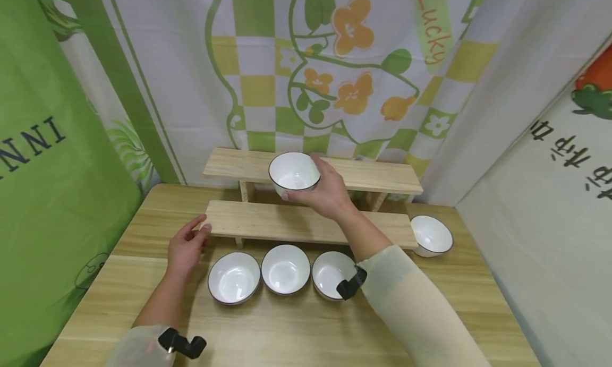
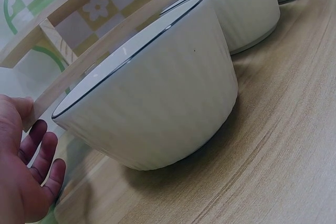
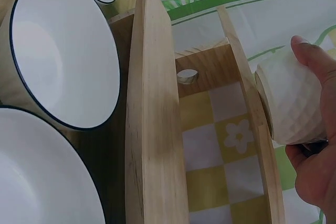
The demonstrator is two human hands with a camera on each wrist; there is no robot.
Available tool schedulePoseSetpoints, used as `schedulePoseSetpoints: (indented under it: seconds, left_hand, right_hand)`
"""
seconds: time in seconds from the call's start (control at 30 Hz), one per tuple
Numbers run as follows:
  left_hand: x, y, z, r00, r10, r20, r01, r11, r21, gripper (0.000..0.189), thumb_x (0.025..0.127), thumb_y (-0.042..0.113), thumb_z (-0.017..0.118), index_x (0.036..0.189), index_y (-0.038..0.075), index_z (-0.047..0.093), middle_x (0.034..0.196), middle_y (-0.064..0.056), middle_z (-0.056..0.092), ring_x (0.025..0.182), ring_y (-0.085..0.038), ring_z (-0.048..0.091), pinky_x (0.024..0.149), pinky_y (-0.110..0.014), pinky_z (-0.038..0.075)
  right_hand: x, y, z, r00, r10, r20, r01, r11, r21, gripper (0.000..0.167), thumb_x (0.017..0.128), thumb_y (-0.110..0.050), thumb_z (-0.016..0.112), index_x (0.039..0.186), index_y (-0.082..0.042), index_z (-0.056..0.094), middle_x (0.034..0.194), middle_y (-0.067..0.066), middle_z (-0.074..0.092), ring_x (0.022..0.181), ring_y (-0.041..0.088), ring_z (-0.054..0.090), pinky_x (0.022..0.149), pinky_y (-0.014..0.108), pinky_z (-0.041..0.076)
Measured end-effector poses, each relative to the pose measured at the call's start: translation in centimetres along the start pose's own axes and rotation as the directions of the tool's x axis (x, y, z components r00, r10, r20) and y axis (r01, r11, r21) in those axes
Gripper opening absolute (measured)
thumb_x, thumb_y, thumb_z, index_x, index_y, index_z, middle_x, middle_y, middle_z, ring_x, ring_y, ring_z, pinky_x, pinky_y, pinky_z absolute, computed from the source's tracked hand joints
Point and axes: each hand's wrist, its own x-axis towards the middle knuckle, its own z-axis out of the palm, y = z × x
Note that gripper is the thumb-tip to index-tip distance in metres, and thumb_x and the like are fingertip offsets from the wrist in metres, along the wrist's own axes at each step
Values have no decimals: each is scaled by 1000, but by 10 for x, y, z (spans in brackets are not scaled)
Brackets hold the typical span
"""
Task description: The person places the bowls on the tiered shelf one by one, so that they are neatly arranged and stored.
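My right hand (image 1: pixel 327 191) grips a white bowl (image 1: pixel 292 170) with a dark rim, thumb on the near side and fingers round its right side. The bowl is upright at the upper wooden shelf (image 1: pixel 377 176); whether its base touches the board I cannot tell. At the left end of the lower shelf board (image 1: pixel 306 223), my left hand (image 1: pixel 185 247) touches the board with its fingertips, the other fingers loosely bent. Beside that hand, a white bowl (image 2: pixel 152 87) stands on the table. Two more bowls, a middle one (image 1: pixel 286 270) and a right one (image 1: pixel 330 274), continue the row.
Another white bowl (image 1: pixel 431 235) stands by the lower shelf's right end. The wooden table (image 1: pixel 268 335) carries the two-step stand. A patterned curtain (image 1: pixel 258 64) hangs close behind it, with a green cloth (image 1: pixel 57 197) at the left and a white one (image 1: pixel 540 186) at the right.
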Motion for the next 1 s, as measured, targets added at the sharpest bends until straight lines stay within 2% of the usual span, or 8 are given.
schedulePoseSetpoints:
  seconds: [0.13, 0.3, 0.57, 0.77, 1.0]
  left_hand:
    - [-1, 1, 2, 1000, 1, 20, -1, 1000, -22, 49, 97, 34, 76, 141, 16, 65, 82, 11, 68, 76, -11, 67, 66, -23, 55]
    - [0, -1, 2, 1000, 0, 25, 1, 1000, -5, 51, 98, 36, 75, 143, 16, 64, 84, 10, 68, 80, -13, 67, 68, -25, 56]
    - [0, -1, -1, 1000, 7, 12, -7, 1000, 9, 48, 98, 35, 74, 141, 16, 65, 83, 10, 68, 78, -13, 67, 67, -24, 56]
    - [-1, -2, 0, 1000, 2, 22, -2, 1000, 2, 49, 97, 37, 75, 141, 16, 65, 84, 9, 67, 78, -12, 67, 67, -24, 56]
    - [1, -2, -1, 1000, 7, 21, -7, 1000, 0, 49, 98, 36, 75, 142, 16, 65, 83, 9, 68, 77, -13, 66, 66, -24, 55]
  right_hand:
    - [5, 0, 2, 1000, 9, -7, -9, 1000, -7, 124, 64, -60, 94, 162, -13, 35, 161, 12, 41, 142, 33, 44, 113, 50, 42]
    - [10, -2, 5, 1000, 13, -7, -13, 1000, 9, 125, 63, -59, 95, 162, -12, 34, 158, 13, 43, 140, 33, 46, 112, 50, 43]
    - [26, -10, 20, 1000, 9, -13, -8, 999, 38, 123, 64, -52, 97, 162, -11, 35, 155, 14, 46, 139, 33, 47, 113, 49, 42]
    - [34, -12, 27, 999, 49, -3, -49, 999, 24, 124, 66, -53, 95, 164, -14, 30, 157, 13, 43, 142, 33, 44, 114, 48, 41]
    - [43, -15, 33, 998, 53, -14, -52, 997, 62, 121, 67, -53, 95, 163, -17, 32, 156, 12, 46, 140, 32, 45, 112, 49, 42]
